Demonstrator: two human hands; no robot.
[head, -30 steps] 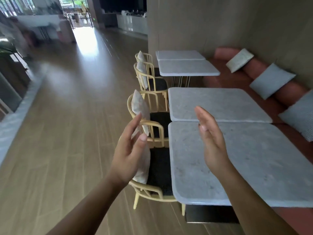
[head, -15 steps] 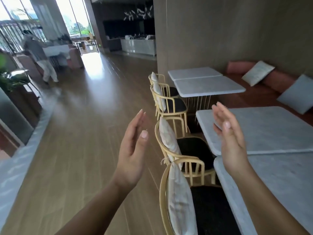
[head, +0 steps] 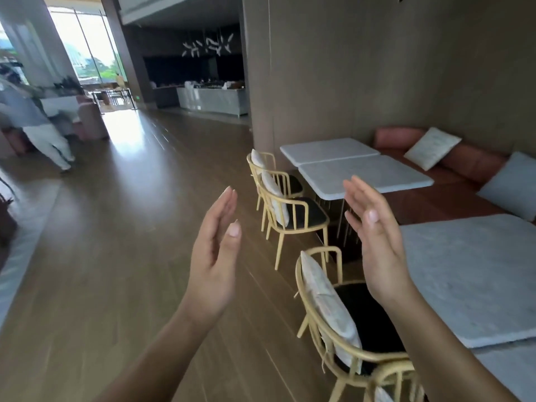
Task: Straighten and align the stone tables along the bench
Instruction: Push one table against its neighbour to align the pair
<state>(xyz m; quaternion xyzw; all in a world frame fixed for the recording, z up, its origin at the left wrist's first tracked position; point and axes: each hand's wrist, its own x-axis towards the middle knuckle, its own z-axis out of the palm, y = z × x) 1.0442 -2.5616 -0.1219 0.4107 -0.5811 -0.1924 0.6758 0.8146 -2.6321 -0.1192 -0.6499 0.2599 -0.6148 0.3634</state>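
Both hands are up in the air in front of the camera, palms facing each other, fingers straight and spread a little, holding nothing: the left hand [head: 216, 256] sits over the wood floor [head: 121, 242] and the right hand [head: 374, 239] is just left of the near stone table [head: 478, 274], not touching it as far as I can tell. That table's pale grey top fills the lower right, with a strip of one more stone slab [head: 510, 369] butted against its near edge. Past the right fingertips, well apart from them, there's a far pair of stone tables [head: 359, 169] set edge to edge, their long sides running from the chair side across toward the bench [head: 452, 195], and the whole row lines up along the wall going away from the camera. The bench is reddish with a cream cushion [head: 432, 147] and a grey cushion [head: 513, 187] leaning on its back. Yellow-framed chairs [head: 293, 210] with dark seats stand along the aisle side of the tables, the nearest chair [head: 345, 323] right under the right forearm. Far left, a blurry person [head: 32, 123] is by some pink seating
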